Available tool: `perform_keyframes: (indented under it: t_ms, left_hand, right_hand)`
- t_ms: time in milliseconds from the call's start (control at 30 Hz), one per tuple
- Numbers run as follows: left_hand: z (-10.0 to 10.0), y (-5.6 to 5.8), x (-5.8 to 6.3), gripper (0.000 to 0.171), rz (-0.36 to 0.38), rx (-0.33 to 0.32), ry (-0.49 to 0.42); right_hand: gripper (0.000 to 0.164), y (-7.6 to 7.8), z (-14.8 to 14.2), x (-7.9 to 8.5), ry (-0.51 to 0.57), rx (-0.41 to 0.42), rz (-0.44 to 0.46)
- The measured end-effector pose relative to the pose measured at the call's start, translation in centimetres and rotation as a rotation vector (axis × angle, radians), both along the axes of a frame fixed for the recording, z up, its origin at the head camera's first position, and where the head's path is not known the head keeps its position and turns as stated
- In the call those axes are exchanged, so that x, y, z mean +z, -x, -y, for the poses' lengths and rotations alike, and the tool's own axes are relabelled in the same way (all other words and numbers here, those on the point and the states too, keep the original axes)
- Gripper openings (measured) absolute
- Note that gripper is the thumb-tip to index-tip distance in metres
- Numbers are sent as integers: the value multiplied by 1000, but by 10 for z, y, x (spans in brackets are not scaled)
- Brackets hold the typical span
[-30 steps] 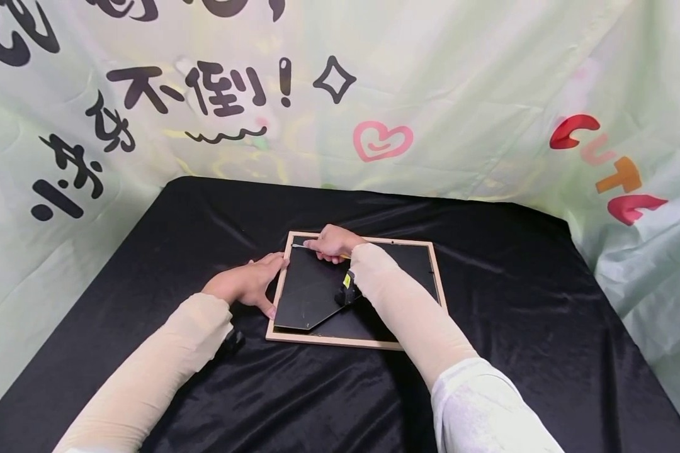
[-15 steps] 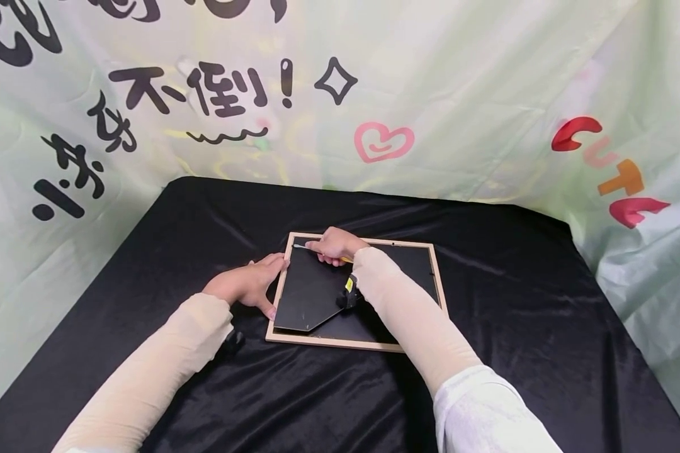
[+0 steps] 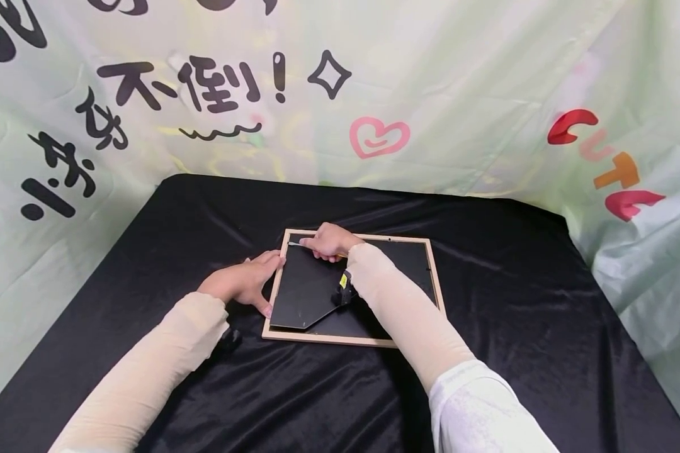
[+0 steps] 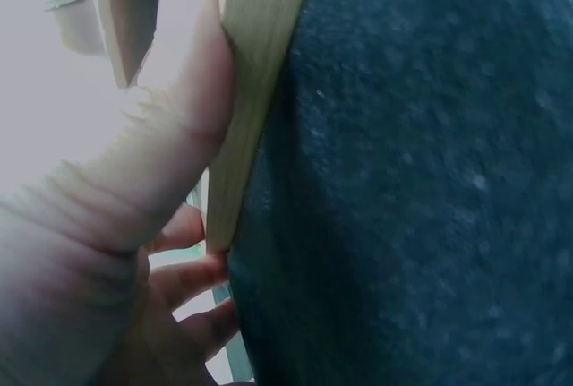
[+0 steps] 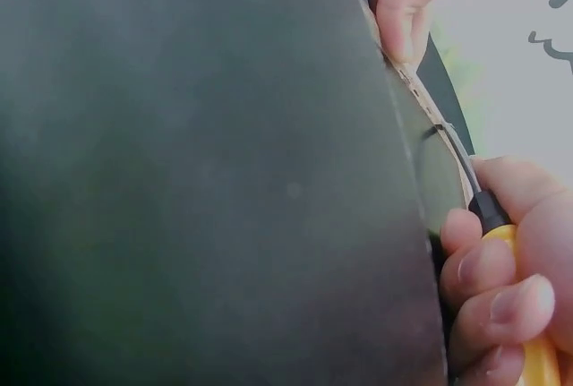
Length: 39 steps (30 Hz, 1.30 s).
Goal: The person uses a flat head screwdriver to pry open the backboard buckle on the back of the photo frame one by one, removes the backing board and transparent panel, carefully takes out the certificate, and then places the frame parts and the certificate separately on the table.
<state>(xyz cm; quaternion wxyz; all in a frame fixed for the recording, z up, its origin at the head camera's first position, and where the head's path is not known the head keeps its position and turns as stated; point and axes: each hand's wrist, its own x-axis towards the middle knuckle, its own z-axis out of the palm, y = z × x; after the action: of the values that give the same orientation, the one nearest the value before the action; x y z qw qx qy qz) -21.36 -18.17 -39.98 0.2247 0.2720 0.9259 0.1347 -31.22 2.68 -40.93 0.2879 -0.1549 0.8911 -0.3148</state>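
Note:
A picture frame of light wood lies back side up, with a black backing board and its angled stand flap inside. My right hand grips a screwdriver by its yellow handle. The metal shaft reaches toward the far left corner of the frame; in the right wrist view it runs beside a small dark tab at the frame's edge. My left hand rests against the left side of the frame, thumb toward the near corner, fingers spread toward the far one. The screwdriver's tip is too small to make out clearly.
Black cloth covers the table under the frame. A pale curtain with printed characters and a pink heart hangs behind and at both sides. Small dark tabs show along the frame's inner edge.
The head view has shifted slightly. Both hands, the screwdriver and the frame keep nearly the same places relative to each other.

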Motion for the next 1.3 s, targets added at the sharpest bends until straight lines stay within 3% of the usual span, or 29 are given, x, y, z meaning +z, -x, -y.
perform_keyframes:
  t_ms: [833,1300]
  left_hand:
    - [-1,3,5,112,8,-5,53]
    - [-1,-2,3,110,9,1,7]
  right_hand:
    - [52,5,7,-1,-30,23,-55]
    - [50,1,3,-1,33,14,21]
